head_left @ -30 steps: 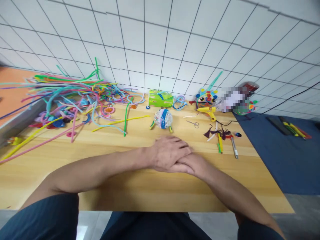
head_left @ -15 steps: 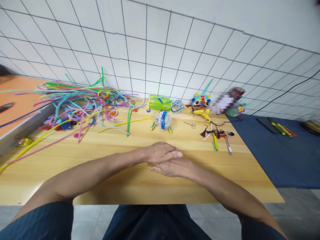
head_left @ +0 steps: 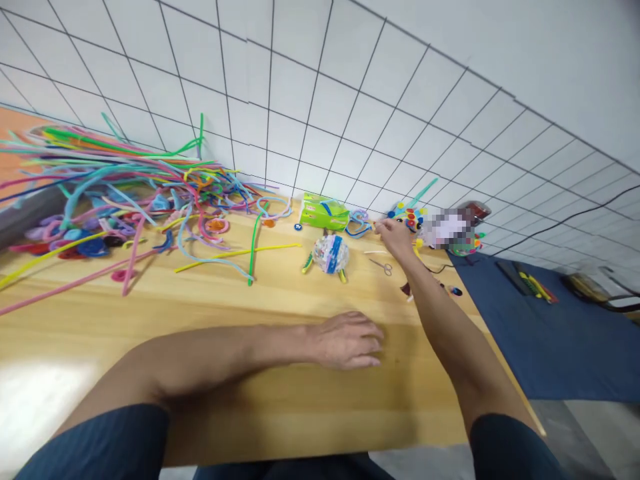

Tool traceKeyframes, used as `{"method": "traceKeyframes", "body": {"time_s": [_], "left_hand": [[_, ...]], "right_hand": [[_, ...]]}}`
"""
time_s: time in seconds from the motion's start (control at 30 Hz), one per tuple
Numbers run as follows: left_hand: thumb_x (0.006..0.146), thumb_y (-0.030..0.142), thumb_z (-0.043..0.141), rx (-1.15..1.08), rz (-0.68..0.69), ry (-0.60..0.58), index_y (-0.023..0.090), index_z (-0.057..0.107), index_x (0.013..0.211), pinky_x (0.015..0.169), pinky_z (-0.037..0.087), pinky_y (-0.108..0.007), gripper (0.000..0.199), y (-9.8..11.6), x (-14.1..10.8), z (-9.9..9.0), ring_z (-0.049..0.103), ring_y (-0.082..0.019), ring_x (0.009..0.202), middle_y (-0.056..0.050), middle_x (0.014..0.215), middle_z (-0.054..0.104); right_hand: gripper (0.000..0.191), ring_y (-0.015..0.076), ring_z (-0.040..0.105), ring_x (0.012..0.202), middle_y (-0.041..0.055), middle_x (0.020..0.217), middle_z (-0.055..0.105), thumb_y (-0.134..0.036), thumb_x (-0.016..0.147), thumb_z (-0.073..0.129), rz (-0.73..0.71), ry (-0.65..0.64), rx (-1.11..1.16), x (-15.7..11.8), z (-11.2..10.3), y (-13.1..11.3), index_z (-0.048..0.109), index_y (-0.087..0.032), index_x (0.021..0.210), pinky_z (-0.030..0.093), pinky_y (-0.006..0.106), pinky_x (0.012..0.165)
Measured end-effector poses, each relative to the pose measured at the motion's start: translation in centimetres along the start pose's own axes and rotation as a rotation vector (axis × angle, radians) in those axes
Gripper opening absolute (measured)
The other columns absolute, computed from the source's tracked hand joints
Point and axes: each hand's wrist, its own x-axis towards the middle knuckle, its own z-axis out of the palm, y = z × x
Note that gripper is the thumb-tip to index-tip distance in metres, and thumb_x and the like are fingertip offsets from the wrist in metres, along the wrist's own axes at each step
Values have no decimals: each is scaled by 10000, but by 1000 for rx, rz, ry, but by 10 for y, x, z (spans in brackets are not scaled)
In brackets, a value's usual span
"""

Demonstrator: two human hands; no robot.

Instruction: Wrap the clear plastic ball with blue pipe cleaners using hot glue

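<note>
My left hand [head_left: 346, 340] lies palm down near the table's front, fingers loosely bent and a little apart, holding nothing. My right hand [head_left: 393, 237] reaches to the back right, over the yellow glue gun [head_left: 418, 247], which it mostly covers. Its fingertips point down in front of a dotted craft figure [head_left: 406, 215]; whether they grip anything is hidden. Between the hands and the wall stands a clear ball-shaped craft [head_left: 331, 255] with a blue band and yellow-green legs. Small scissors [head_left: 383, 267] lie beside it, below my right hand.
Many pipe cleaners [head_left: 125, 170] and loose pieces pile up on the left. A green packet [head_left: 324, 212] lies against the tiled wall [head_left: 280, 100]. At the right, a black cord [head_left: 555, 220] runs past a blue cloth [head_left: 530, 327] bearing several tools.
My hands, one laid over the other before, have parted. The right has moved forward and right to the glue gun; the left stays low on the table. The view has shifted.
</note>
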Motion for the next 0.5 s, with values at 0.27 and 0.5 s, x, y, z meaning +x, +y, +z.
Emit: {"method": "traceKeyframes", "body": {"time_s": [0.27, 0.5], "left_hand": [[1128, 504, 617, -94, -73, 4, 168, 763, 1048, 953, 608, -371, 375, -6, -6, 12, 784, -232, 1021, -95, 1188, 818], [1133, 500, 611, -177, -176, -60, 181, 763, 1086, 998, 614, -339, 357, -8, -6, 12, 788, -232, 1093, -99, 1211, 815]], "right_hand": [[250, 311, 719, 1156, 228, 1181, 837, -322, 927, 709, 194, -12, -178, 98, 58, 3, 819, -124, 1033, 495, 354, 987], [300, 276, 738, 996, 166, 1012, 809, -342, 1048, 470, 135, 164, -25, 97, 42, 14, 707, -172, 976, 550, 379, 906]]}}
